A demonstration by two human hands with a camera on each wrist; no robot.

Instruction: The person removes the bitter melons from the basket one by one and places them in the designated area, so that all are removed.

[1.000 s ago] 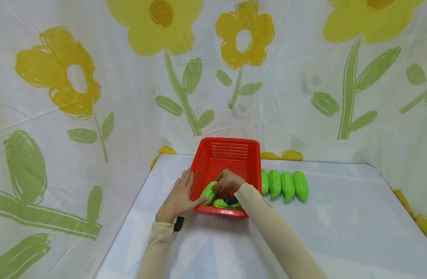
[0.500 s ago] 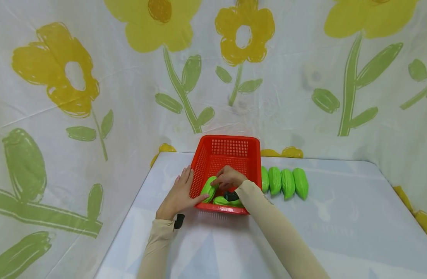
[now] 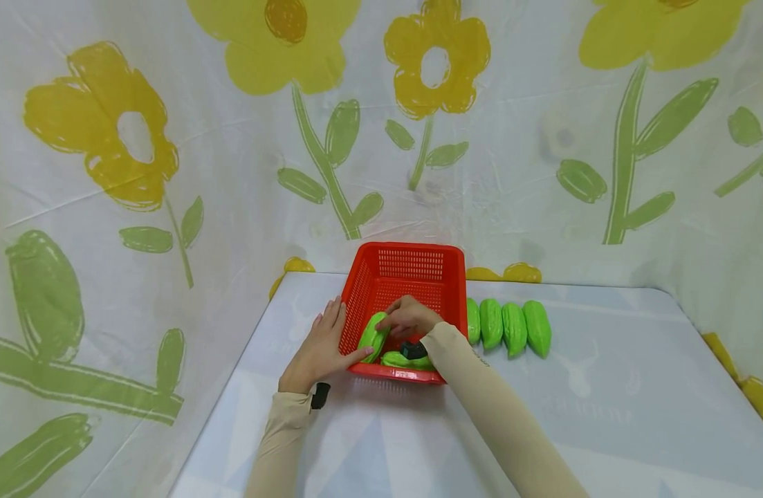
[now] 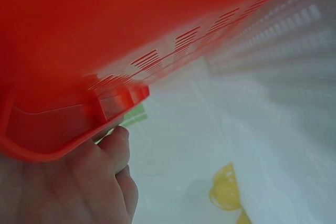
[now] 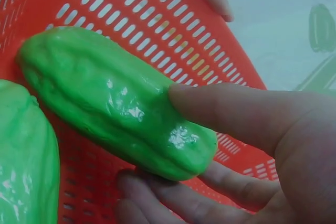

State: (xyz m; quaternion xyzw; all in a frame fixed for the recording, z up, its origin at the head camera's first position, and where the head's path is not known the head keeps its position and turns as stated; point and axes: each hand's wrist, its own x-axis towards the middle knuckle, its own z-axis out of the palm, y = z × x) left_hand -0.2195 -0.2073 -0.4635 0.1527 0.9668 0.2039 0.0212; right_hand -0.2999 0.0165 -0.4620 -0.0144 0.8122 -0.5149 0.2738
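A green, ridged bitter melon [image 3: 373, 337] lies at the front left inside the red basket [image 3: 452, 297]. My right hand [image 3: 411, 318] pinches its far end, thumb on top and fingers beneath, as the right wrist view shows. A second bitter melon [image 3: 396, 360] lies along the basket's front wall, partly hidden by my right wrist; its side also shows in the right wrist view [image 5: 23, 156]. My left hand [image 3: 319, 353] rests along the basket's left rim with its fingers straight. Its thumb reaches over the front left corner, close to the pinched melon.
Several more bitter melons [image 3: 515, 328] stand in a row on the table [image 3: 605, 387], just right of the basket. A flower-printed white curtain [image 3: 512, 173] closes off the back and left side of the table.
The pinched bitter melon has turned a little more upright, its far end shifting slightly away from me. Both hands stay nearly where they were, and the head view has tilted slightly.
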